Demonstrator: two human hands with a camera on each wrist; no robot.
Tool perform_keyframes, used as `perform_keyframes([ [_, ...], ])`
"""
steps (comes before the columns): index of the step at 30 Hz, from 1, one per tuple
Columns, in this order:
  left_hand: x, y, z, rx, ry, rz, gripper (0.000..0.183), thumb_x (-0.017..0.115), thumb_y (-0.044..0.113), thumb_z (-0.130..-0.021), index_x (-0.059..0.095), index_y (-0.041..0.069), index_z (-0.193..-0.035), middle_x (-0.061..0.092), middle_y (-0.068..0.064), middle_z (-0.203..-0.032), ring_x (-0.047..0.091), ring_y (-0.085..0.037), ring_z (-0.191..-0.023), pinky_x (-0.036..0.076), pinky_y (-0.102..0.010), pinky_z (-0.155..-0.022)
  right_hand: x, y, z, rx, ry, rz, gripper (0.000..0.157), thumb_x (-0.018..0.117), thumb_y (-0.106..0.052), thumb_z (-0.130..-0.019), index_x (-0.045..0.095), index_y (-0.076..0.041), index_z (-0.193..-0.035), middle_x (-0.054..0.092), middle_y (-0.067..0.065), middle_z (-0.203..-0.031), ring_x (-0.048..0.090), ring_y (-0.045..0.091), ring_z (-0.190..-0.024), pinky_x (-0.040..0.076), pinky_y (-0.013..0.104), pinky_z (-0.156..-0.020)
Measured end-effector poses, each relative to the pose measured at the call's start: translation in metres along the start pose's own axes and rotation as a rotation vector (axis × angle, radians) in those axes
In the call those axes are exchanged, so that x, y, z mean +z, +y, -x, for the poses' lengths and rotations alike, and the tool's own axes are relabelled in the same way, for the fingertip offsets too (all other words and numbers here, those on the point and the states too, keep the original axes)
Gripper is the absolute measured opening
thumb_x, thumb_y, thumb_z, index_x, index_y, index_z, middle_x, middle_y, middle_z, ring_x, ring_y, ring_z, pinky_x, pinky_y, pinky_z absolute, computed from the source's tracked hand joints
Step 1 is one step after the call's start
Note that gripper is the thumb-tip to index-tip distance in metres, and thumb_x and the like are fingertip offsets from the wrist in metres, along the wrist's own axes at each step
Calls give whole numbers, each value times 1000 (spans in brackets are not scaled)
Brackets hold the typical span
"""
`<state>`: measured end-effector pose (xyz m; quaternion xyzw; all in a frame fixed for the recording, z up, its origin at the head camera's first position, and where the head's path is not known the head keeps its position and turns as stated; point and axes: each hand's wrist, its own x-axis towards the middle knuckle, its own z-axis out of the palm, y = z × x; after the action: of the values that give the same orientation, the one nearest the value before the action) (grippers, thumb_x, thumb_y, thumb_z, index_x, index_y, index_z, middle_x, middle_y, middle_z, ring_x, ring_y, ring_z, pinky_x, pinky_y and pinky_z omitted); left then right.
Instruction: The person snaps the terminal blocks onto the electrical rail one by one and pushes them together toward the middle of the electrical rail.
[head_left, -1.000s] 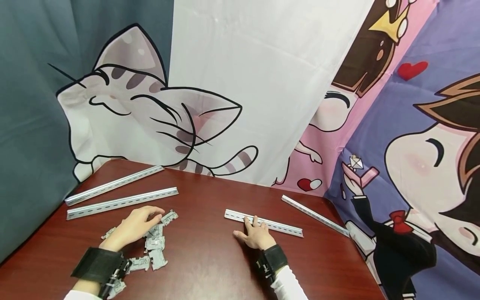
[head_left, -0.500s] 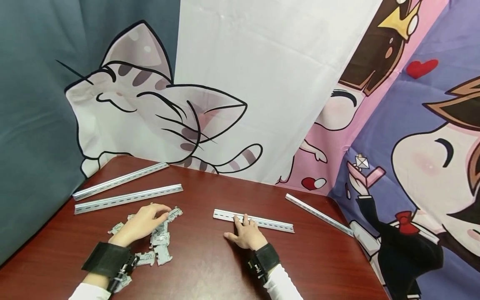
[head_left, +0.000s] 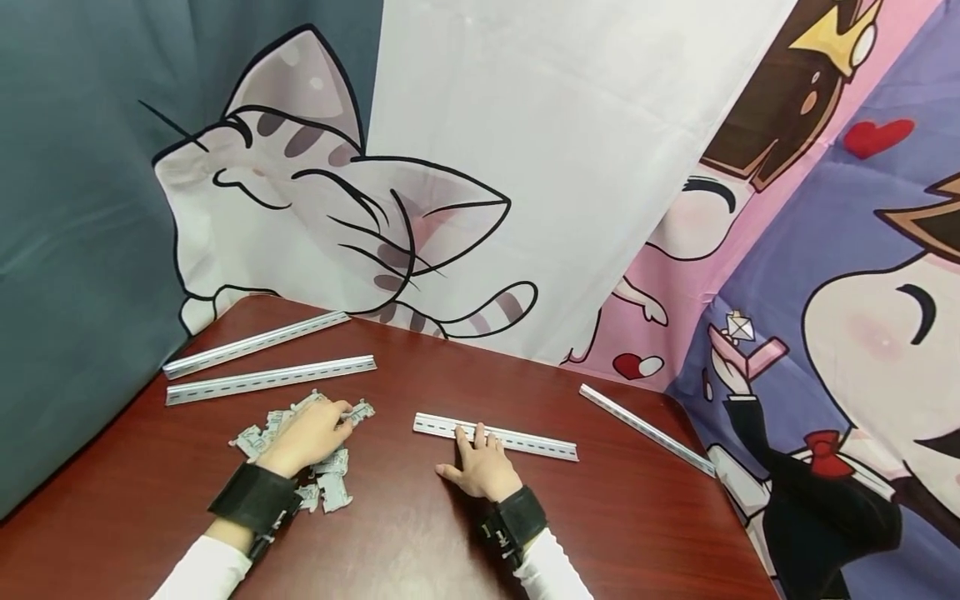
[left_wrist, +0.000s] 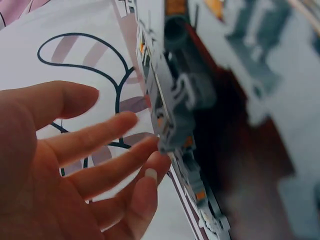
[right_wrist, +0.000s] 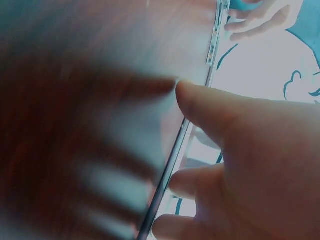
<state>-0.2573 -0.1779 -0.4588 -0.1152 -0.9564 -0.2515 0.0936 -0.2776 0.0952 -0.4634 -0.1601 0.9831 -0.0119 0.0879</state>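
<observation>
On the glossy reddish-brown table [head_left: 420, 533] lay a slotted silver metal rail [head_left: 528, 443], the right hand [head_left: 486, 473] resting spread fingers on it, presumably for steadiness; the left hand [head_left: 309, 435], gripping nothing visible, hung loosely bent over flat grey plastic modules [head_left: 333, 492], apparently placed within reach

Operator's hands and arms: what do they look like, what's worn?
Left hand and right hand are bare, ungloved. Each has a wide black wristband with dark hardware on its inner side. White sleeves behind; no markings visible.
</observation>
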Motion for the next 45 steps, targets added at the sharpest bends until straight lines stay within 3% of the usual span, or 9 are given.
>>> perform_keyframes([
  [4,0,5,-10,-16,-15,-82,32,61,11,-86,63,-8,-112,68,-21,-95,64,-33,-88,50,-46,-80,-1,-6,1,19,-1,-12,78,55,-59,-89,34,-16,-150,32,24,-153,37,43,-138,33,50,-111],
  [7,2,11,-17,-59,-96,-141,41,63,11,-86,56,-11,-119,62,-30,-105,59,-46,-100,48,-54,-86,-1,-10,3,24,-6,-14,78,54,-60,-89,33,-17,-151,32,23,-154,36,42,-138,34,49,-110],
  [11,6,18,-24,-114,-188,-217,43,67,11,-83,53,-13,-116,55,-32,-100,55,-48,-95,50,-56,-75,-1,-17,6,11,-15,16,77,53,-61,-89,33,-18,-150,33,22,-153,38,41,-137,34,47,-110],
  [18,18,22,-33,-174,-115,-276,24,64,5,-83,61,-15,-94,56,-28,-87,56,-41,-83,51,-52,-66,0,-29,10,25,-35,-2,77,54,-61,-89,34,-19,-150,33,22,-153,37,39,-139,35,47,-110],
  [25,24,20,-38,-105,-51,-341,17,70,8,-74,65,-8,-77,58,-28,-77,57,-39,-68,50,-49,-55,-3,-30,7,-48,2,-41,73,53,-56,-91,39,-12,-147,33,24,-152,32,37,-142,32,49,-112],
  [29,17,27,-38,-75,-32,-281,13,65,10,-72,60,-2,-69,58,-23,-74,58,-37,-63,49,-49,-52,-9,-29,1,-157,163,-99,59,53,-46,-95,50,-6,-139,48,23,-143,44,34,-135,39,47,-107],
  [34,4,48,-33,-63,-36,-116,26,63,23,-83,55,-2,-79,56,-15,-67,58,-30,-56,45,-41,-47,-21,-37,-11,-194,392,-418,34,54,-28,-98,67,-6,-119,72,10,-108,70,20,-93,54,34,-78],
  [40,11,68,-24,-100,5,40,32,63,28,-89,51,-2,-85,45,-6,-57,47,-20,-45,33,-30,-41,-31,-46,-20,-159,410,-728,27,54,-28,-98,74,-9,-96,70,1,-73,56,0,-59,44,20,-57],
  [45,22,73,-25,-104,29,89,31,65,27,-88,50,0,-88,42,-3,-56,43,-19,-44,30,-29,-43,-35,-51,-25,-100,440,-774,19,62,-23,-91,73,-9,-85,68,-2,-67,54,0,-55,43,19,-54],
])
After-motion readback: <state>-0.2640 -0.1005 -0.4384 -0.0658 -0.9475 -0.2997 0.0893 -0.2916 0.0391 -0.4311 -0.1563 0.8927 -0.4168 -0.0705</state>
